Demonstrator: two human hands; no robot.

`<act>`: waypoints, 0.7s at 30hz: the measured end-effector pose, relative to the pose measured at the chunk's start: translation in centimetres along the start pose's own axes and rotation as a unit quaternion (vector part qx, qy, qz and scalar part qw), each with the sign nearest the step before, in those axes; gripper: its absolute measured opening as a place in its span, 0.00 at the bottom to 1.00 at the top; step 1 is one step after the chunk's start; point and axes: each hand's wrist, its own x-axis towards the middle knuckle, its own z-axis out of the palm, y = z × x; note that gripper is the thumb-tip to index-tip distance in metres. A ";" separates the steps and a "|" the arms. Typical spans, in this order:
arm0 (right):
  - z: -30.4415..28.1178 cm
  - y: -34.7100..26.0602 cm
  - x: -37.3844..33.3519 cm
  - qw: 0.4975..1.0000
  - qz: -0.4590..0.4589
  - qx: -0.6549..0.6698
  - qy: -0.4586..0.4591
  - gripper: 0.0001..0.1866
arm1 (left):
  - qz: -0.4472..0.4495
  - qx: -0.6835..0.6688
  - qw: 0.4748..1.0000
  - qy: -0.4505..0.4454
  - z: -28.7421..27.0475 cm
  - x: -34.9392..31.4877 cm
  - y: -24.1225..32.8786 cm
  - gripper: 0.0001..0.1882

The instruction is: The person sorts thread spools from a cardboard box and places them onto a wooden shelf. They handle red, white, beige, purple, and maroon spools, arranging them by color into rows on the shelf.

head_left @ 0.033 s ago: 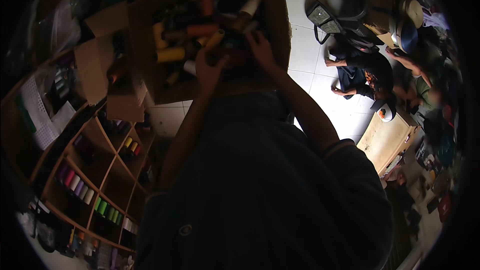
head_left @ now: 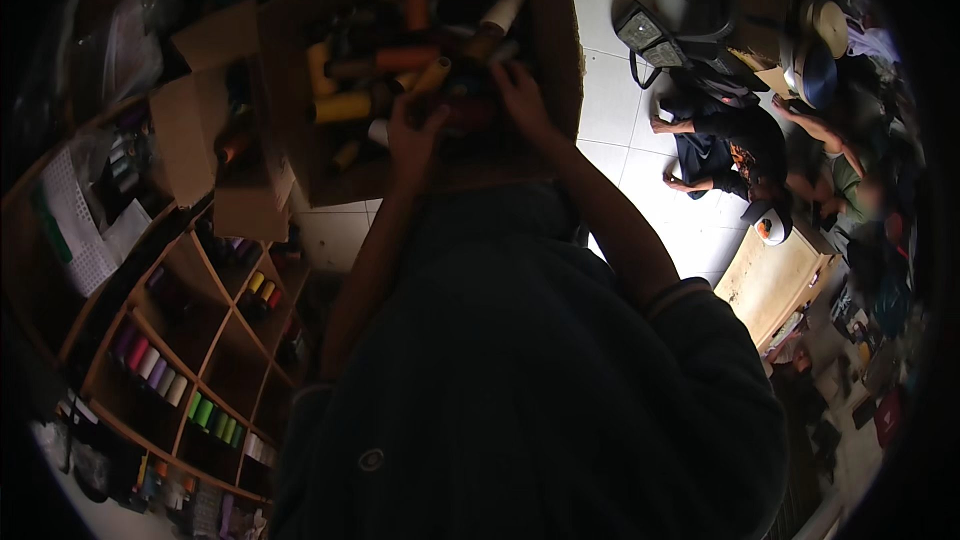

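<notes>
A cardboard box [head_left: 560, 60] full of thread spools stands in front of me, and both my hands reach into it. My left hand [head_left: 413, 138] is open, thumb and fingers apart, beside a dark red spool [head_left: 468, 114]. On that spool's other side is my right hand [head_left: 524, 108], open with fingers stretched toward a greyish spool [head_left: 503, 52]. Around them lie a yellow spool [head_left: 342, 107], an orange spool [head_left: 402, 59], a yellow cone [head_left: 432, 74] and a cream spool [head_left: 503, 8]. The box's depths are too dark to make out.
At my left, a wooden shelf [head_left: 206, 350] with square compartments holds rows of spools, including green spools [head_left: 212, 416]. An open carton [head_left: 188, 140] stands above it. To the right, a person in a cap [head_left: 745, 145] sits on the tiled floor near a wooden table [head_left: 765, 280].
My left hand has shifted slightly left. A teal spool between my hands has dropped from sight, and the dark red spool shows more fully there. My right hand has barely moved.
</notes>
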 end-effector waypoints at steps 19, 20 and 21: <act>3.2 -8.8 -2.5 0.863 0.105 0.345 -0.355 0.33 | -0.188 -0.352 0.911 -0.107 -6.1 1.8 0.4 0.23; 3.5 -9.0 -2.8 0.861 0.090 0.343 -0.366 0.33 | -0.178 -0.332 0.917 -0.133 -6.2 1.7 0.1 0.23; 4.1 -8.3 -2.6 0.861 0.106 0.334 -0.367 0.33 | -0.168 -0.311 0.922 -0.159 -6.2 1.6 -0.2 0.23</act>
